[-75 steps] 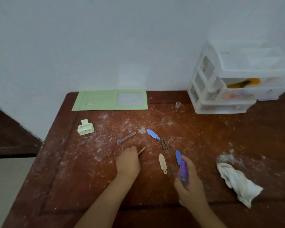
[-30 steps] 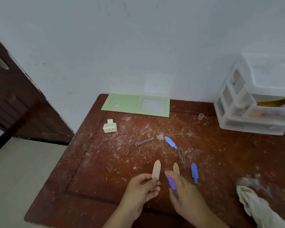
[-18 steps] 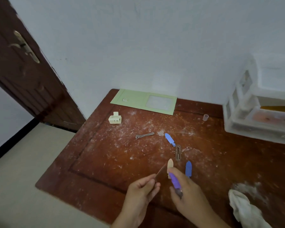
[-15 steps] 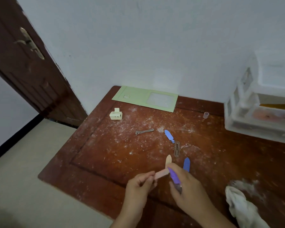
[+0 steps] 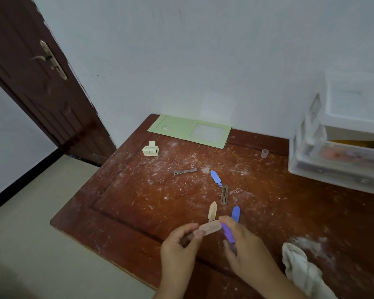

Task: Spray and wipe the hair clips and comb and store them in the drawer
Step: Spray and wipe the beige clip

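My left hand pinches a tan hair clip above the table's near part. Right beside it my right hand grips a small purple spray bottle, its nozzle close to the clip. On the dusty brown table lie a cream clip, two blue clips, a brown snap clip, a grey metal clip and a cream claw clip. A white cloth lies at the near right. The white plastic drawer unit stands at the far right with a drawer pulled out.
A green card folder lies against the wall at the back. A small clear cap stands near the drawer unit. A dark wooden door is at the left, and pale floor lies beyond the table's left edge.
My left hand has lifted the tan clip off the table and tipped it sideways toward the spray bottle. My view has swung left, showing the door and floor.
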`<state>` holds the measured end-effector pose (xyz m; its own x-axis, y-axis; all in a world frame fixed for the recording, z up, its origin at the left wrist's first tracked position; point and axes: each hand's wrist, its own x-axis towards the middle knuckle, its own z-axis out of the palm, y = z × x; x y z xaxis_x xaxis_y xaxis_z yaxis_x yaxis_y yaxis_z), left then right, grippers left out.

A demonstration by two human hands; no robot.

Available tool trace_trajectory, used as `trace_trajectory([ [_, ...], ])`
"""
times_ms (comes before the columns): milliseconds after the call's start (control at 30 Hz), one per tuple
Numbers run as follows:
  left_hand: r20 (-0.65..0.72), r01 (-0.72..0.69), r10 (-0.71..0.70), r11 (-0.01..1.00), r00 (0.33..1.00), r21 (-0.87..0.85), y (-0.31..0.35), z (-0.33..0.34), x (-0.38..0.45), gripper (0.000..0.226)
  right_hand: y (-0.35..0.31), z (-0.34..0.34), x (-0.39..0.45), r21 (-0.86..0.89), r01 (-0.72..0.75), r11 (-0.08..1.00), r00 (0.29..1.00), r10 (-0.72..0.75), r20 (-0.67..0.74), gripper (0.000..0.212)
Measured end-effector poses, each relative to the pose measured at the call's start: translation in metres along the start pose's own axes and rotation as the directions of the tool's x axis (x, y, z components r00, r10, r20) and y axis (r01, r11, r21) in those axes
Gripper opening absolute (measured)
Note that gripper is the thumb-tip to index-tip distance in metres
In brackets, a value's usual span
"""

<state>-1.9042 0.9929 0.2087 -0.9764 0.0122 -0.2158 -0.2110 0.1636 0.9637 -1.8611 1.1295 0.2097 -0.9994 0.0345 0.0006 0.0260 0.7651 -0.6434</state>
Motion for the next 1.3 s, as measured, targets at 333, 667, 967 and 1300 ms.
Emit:
trace_trajectory([
  [333,0.023,0.060,-0.059,0.995,0.998,-0.077,-0.004,0.000,-0.002,0.039,0.005,0.004,-0.004,0.068,-0.093,0.993,0.996,0.093,-0.002,0.055],
  [667,0.005,0.038,-0.038,0.996,0.999,-0.084,-0.006,-0.002,-0.004,0.048,-0.003,0.014,-0.006,0.168,-0.006,0.986,0.990,0.030,-0.138,0.056],
  [967,-0.154,0.109,-0.151,0.962,0.976,-0.248,-0.005,-0.019,0.006,0.020,0.022,0.047,0.004,0.461,-0.048,0.886,0.979,0.134,-0.156,0.041],
  [1300,0.040,0.099,-0.091,0.889,0.995,-0.447,0.032,-0.007,0.000,0.023,0.040,0.024,-0.022,0.133,-0.081,0.988,0.949,0.118,-0.293,0.071],
])
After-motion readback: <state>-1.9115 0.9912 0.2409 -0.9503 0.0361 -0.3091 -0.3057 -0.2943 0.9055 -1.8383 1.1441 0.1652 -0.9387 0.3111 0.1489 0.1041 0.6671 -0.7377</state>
